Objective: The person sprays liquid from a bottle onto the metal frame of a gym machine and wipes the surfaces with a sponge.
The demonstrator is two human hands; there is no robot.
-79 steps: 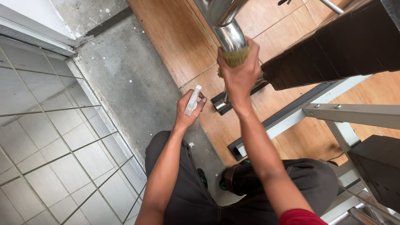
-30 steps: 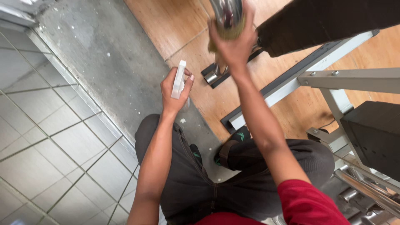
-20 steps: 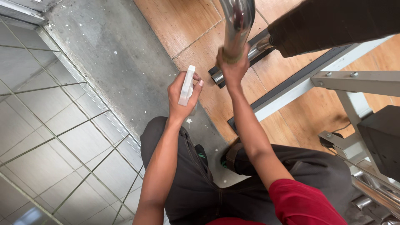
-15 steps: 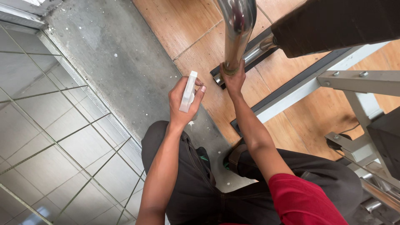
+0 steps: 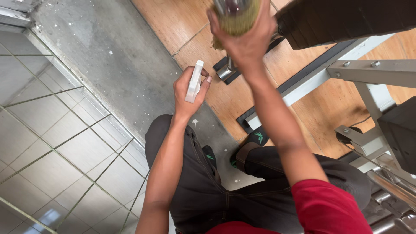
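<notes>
Change: since half a second ago the right hand (image 5: pixel 242 37) has slid up the chrome bar (image 5: pixel 234 6) toward 12 o'clock, and the yellow-green cloth (image 5: pixel 237 21) now shows under its fingers; the left hand (image 5: pixel 188 93) has barely shifted.
Right hand: fingers wrapped tight round the cloth and the bar beneath it, at 12 o'clock in the view.
Left hand: fingers curled narrow about a small white spray bottle (image 5: pixel 194 81), thumb on its near side; it sits just left of centre, at about 10 o'clock from the person's knees.
Spray bottle: held nearly upright, leaning slightly right, well apart from the cloth.
Bar end: a chrome stub (image 5: pixel 226 71) rests on the wooden floor (image 5: pixel 173 21), just at 3 o'clock of the bottle.
Bench frame: pale metal frame (image 5: pixel 372 73) at 3 o'clock, with a black pad (image 5: pixel 346 17) at 1 o'clock (partly cut off by the edge).
Floor: grey concrete strip (image 5: pixel 108 56) at 10 o'clock, pale tiles (image 5: pixel 56 143) at 8 o'clock.
Clothing: dark trousers (image 5: pixel 208 190), red sleeve (image 5: pixel 329 208) at 5 o'clock.
</notes>
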